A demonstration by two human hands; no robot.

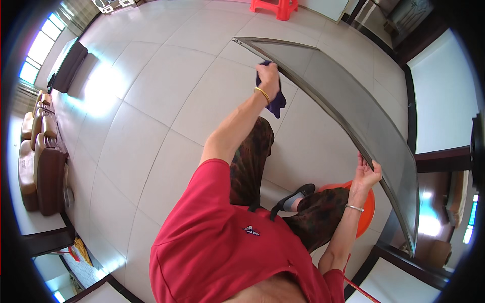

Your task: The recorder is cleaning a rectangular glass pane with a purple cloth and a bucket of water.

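Note:
A window screen (352, 94) with grey mesh and a metal frame stands tilted in front of me, running from the upper middle to the lower right. My left hand (268, 75) is closed around a dark purple cloth (278, 102), right beside the frame's near edge; part of the cloth hangs below the palm. How firmly the cloth meets the metal, I cannot tell. Farther down that same edge, my right hand (366, 175) grips the frame, thumb on one side and fingers on the other. An orange plastic basin (366, 216) sits by my right leg, partly hidden behind leg and forearm.
Pale tiles (151, 113) cover the floor. A red plastic stool (274, 8) is at the top. Brown upholstered seats (41, 170) line the left side, with a dark-draped table (68, 68) beyond. A thin red stick (360, 289) lies at lower right, near a doorway.

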